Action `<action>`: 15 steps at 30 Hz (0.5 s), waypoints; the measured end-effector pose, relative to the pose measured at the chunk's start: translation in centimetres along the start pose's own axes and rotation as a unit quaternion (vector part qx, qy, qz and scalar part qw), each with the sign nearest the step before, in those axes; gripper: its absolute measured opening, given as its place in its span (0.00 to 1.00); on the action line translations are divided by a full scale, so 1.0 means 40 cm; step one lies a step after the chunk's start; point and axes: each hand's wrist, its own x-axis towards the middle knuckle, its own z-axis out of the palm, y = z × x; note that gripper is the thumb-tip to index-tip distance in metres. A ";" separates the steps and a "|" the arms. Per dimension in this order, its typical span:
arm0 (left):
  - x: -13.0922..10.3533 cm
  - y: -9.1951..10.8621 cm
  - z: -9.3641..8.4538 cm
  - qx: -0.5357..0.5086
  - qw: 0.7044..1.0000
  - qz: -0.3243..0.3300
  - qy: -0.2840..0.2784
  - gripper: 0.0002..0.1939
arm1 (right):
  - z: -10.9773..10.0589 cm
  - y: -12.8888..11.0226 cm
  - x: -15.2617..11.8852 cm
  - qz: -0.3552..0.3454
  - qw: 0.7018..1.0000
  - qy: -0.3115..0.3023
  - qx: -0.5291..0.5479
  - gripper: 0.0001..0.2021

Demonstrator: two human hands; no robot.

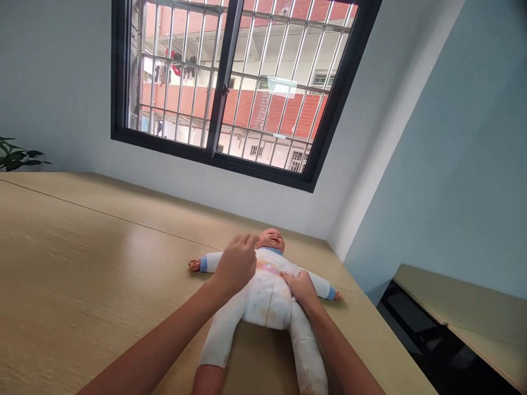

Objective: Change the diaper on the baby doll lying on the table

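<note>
A baby doll (269,299) lies on its back on the wooden table (82,274), its head farthest from me and its arms spread wide. It wears a white suit with blue cuffs and collar and a faded print on the chest. My left hand (237,262) is over the doll's chest and shoulder on the left, fingers curled closed. Its fingertips are turned away, so anything inside them is hidden. Against the right side of the doll's waist, my right hand (302,286) grips the suit, thumb toward the middle. The doll's feet run toward the bottom edge of the view.
A barred window (214,156) with a dark frame is in the wall behind the table. Leaves of a plant (18,156) show at the far left. To the right, beyond the table edge, stands a wood-topped piece of furniture (465,296) with dark glossy panels.
</note>
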 end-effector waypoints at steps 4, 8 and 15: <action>0.017 0.077 0.040 -0.085 0.971 0.151 -0.167 0.14 | -0.005 -0.008 -0.004 -0.013 0.999 0.005 0.033 0.12; 0.012 0.064 0.107 -0.111 0.958 0.168 -0.203 0.12 | -0.083 -0.010 -0.042 -0.018 0.997 -0.002 0.078 0.18; 0.009 0.038 0.114 -0.139 0.952 0.184 -0.203 0.13 | -0.169 0.014 -0.195 0.007 0.989 -0.113 0.093 0.23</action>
